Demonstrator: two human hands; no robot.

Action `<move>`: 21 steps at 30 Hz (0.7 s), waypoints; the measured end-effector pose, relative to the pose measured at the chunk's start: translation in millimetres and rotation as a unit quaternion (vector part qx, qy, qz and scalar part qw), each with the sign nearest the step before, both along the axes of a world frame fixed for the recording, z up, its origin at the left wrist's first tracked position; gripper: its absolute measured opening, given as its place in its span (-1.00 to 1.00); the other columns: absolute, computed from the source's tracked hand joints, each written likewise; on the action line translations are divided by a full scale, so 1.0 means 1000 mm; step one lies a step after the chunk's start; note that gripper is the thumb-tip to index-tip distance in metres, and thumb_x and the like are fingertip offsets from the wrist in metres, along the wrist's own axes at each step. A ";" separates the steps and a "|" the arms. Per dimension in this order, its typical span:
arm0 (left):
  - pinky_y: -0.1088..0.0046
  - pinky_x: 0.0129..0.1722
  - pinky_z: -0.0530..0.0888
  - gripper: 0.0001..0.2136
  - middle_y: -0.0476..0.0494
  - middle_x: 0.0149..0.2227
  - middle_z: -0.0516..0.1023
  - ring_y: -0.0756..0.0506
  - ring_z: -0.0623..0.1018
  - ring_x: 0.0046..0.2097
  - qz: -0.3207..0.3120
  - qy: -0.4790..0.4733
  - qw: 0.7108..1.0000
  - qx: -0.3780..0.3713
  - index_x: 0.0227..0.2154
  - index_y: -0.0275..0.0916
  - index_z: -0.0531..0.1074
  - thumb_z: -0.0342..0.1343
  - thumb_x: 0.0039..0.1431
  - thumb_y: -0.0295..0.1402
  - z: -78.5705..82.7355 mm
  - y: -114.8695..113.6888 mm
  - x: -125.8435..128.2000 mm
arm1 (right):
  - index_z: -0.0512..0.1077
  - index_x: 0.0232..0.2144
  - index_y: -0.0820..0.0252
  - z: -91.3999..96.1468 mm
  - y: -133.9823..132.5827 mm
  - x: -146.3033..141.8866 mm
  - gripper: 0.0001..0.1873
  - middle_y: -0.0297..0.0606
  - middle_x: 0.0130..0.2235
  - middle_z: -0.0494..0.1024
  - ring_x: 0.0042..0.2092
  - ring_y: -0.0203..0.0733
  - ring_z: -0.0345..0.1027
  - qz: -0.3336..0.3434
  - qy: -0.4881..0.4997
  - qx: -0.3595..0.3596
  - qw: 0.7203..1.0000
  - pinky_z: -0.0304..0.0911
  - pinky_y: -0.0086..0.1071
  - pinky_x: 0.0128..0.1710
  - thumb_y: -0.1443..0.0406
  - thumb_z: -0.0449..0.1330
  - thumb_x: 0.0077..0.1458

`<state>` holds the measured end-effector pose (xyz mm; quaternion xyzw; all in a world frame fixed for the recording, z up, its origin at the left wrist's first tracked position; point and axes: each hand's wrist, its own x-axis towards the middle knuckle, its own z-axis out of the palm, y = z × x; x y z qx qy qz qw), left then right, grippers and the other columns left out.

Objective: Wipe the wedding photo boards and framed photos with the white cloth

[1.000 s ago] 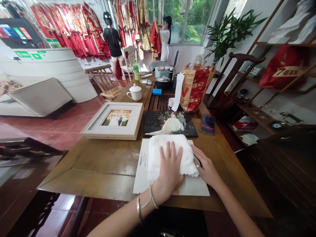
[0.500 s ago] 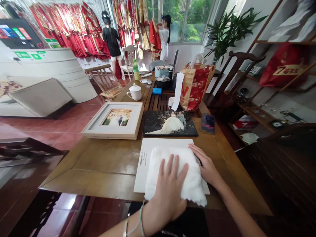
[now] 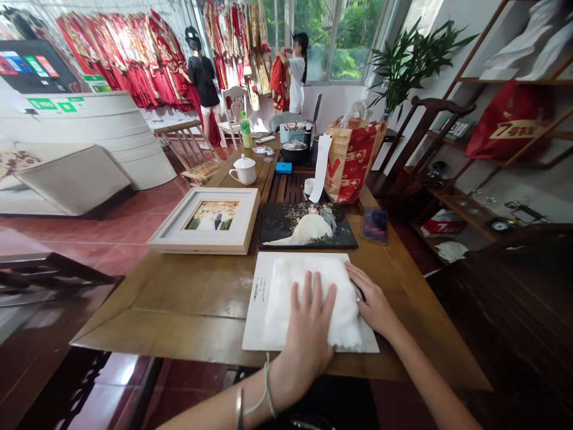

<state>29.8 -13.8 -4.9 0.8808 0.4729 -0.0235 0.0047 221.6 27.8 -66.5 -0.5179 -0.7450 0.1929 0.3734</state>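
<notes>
My left hand (image 3: 310,325) lies flat, fingers spread, on a white cloth (image 3: 308,292) that covers a white board (image 3: 259,310) at the near edge of the wooden table (image 3: 192,298). My right hand (image 3: 371,301) rests beside the cloth on the board's right edge, fingers extended and pressing down. Just beyond the board lies a dark wedding photo panel (image 3: 308,225). A white framed photo (image 3: 208,219) lies to its left.
A phone (image 3: 376,224) lies right of the photo panel. Farther along the table are a white lidded cup (image 3: 244,170), a tea tray, a pot and a red patterned bag (image 3: 351,158). Two people stand by hanging red garments at the back. Shelves stand at right.
My left hand slid the cloth toward me across the board, then pushed it back away; the cloth now sits mid-board. My right hand stayed at the board's right edge.
</notes>
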 end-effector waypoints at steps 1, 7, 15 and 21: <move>-0.17 0.21 0.00 -0.04 -0.51 0.34 -0.21 -0.47 -0.22 0.33 -0.016 -0.003 1.000 -0.010 0.32 -0.30 -0.14 0.24 -0.06 -0.09 -0.001 -0.010 -0.004 | 0.26 0.18 0.05 0.000 0.000 0.000 -0.44 -0.17 0.21 0.33 0.27 -0.02 0.11 0.001 0.002 -0.002 1.000 0.10 0.02 0.24 0.41 0.00 0.12; -0.15 0.20 -0.02 -0.04 -0.42 0.36 -0.33 -0.42 -0.29 0.34 -0.132 -0.067 0.986 -0.072 0.32 -0.21 -0.21 0.19 -0.06 -0.05 -0.006 -0.048 -0.043 | 0.34 0.12 0.09 0.004 -0.002 -0.003 -0.57 -0.13 0.20 0.34 0.26 -0.01 0.13 -0.021 0.002 -0.016 1.000 0.07 0.05 0.24 0.26 0.03 0.21; 0.03 0.23 -0.04 -0.13 -0.22 0.37 -0.17 -0.28 -0.14 0.35 -0.086 -0.107 0.985 -0.106 0.29 0.02 -0.08 0.20 -0.11 -0.30 0.016 -0.002 -0.051 | 0.32 0.14 0.07 0.003 -0.001 -0.001 -0.57 -0.15 0.21 0.33 0.27 -0.02 0.12 -0.014 -0.006 -0.012 1.000 0.06 0.03 0.25 0.24 -0.03 0.25; 0.01 0.22 -0.01 -0.26 -0.29 0.34 -0.05 -0.30 -0.06 0.34 -0.033 -0.120 0.990 -0.066 0.27 -0.10 0.02 0.11 -0.01 -0.38 0.014 0.039 -0.039 | 0.31 0.14 0.10 0.001 0.000 0.000 -0.57 -0.13 0.21 0.32 0.27 -0.02 0.12 -0.019 -0.014 -0.010 1.000 0.06 0.02 0.25 0.22 0.00 0.25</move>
